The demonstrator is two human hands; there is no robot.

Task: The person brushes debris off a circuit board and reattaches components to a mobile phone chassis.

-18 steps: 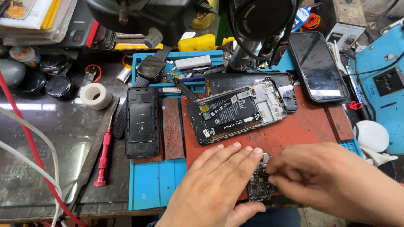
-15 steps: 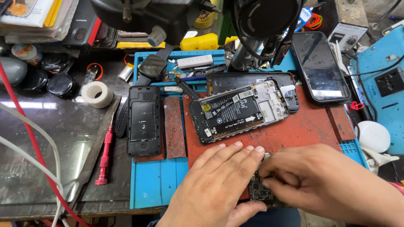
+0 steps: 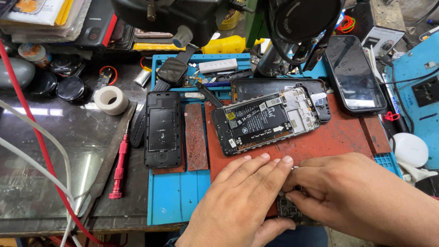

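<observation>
While the left hand lies flat, fingers spread, pinning the small dark circuit board, the right hand pinches a thin metal tool there; next move likely needs gentle prying

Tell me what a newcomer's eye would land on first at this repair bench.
The opened phone with its battery showing lies tilted mid-bench on the red mat. Just below it, the left hand and right hand press together over a small dark circuit board at the near edge. To the left lie a black phone frame and a red screwdriver.
</observation>
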